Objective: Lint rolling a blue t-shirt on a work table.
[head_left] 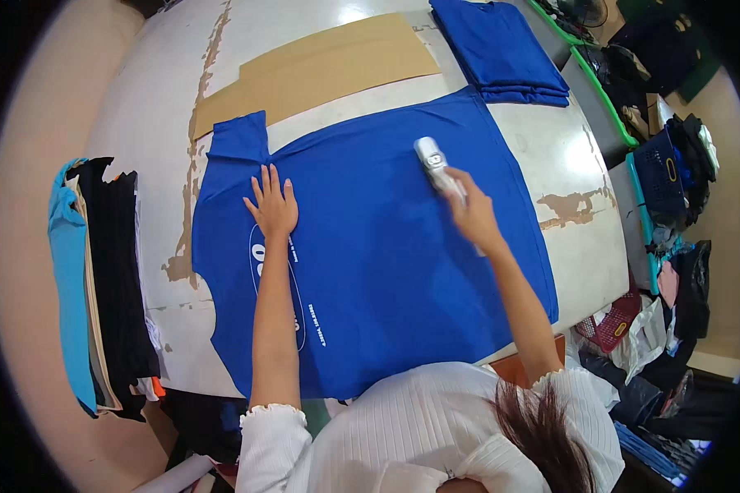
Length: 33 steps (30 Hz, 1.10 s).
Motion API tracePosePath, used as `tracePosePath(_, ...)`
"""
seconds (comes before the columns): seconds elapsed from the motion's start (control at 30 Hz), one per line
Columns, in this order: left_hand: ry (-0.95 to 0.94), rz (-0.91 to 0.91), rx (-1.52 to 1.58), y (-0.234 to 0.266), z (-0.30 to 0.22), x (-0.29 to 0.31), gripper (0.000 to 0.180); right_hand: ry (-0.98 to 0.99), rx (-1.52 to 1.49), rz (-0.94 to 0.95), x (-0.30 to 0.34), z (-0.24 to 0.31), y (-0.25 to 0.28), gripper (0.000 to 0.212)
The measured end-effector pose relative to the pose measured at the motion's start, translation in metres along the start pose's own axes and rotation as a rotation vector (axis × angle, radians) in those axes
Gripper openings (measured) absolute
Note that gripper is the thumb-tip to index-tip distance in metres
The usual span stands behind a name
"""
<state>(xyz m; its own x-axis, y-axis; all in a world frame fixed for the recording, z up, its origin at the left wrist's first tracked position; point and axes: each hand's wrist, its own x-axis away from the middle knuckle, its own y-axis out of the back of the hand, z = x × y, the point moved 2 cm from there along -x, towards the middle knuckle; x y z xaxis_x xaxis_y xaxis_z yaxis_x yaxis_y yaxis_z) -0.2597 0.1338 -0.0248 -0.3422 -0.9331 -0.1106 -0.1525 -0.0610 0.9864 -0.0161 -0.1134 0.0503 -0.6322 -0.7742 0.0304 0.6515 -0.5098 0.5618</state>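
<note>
Noted right hand [472, 209] wrapped around a white handheld device [429, 153], rounded head pointing away from the body, outline slightly blurred. Cannot tell contact or clearance between device and cloth. Noted left hand [275, 204] empty, palm down, fingers spread apart, pressed on a blue garment [370, 238] just below its short sleeve [242, 140]. Found garment laid out broadly over the desk [588, 271], directly under both hands, shoulder end to the left, hem to the right. Checked for writing: observed white print [259, 256] on the garment, with large rounded characters inside a thin oval outline, partly covered by the left forearm; also logged a small line of white lettering [316, 326] beside the oval and another near the left wrist. Farther out, recorded a tan cardboard sheet [329, 70] beyond the garment, edge overlapped by the sleeve, and a stack of folded blue garments [510, 53] just beside the hem's far corner. At left desk edge, recorded a light-blue garment [72, 287] and a black garment [115, 287] side by side. At far right, spotted a dark-blue basket [656, 185] and a maroon basket [617, 324], each bearing a yellow oval mark.
</note>
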Motion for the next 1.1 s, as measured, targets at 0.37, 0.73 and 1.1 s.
tracePosePath(0.37, -0.001, 0.005, -0.02, 0.007, 0.011, 0.004, 0.051, 0.112, 0.047, -0.214, 0.004, -0.003, 0.021, 0.03)
tracePosePath(0.73, -0.073, 0.08, 0.058, 0.015, -0.058, 0.101, 0.055, 0.166, -0.068, -0.035, 0.067, -0.002, 0.006, 0.033)
tracePosePath(1.1, -0.058, 0.141, 0.12, 0.023, -0.055, 0.111, 0.053, -0.189, -0.088, -0.267, 0.08, -0.045, 0.096, 0.033)
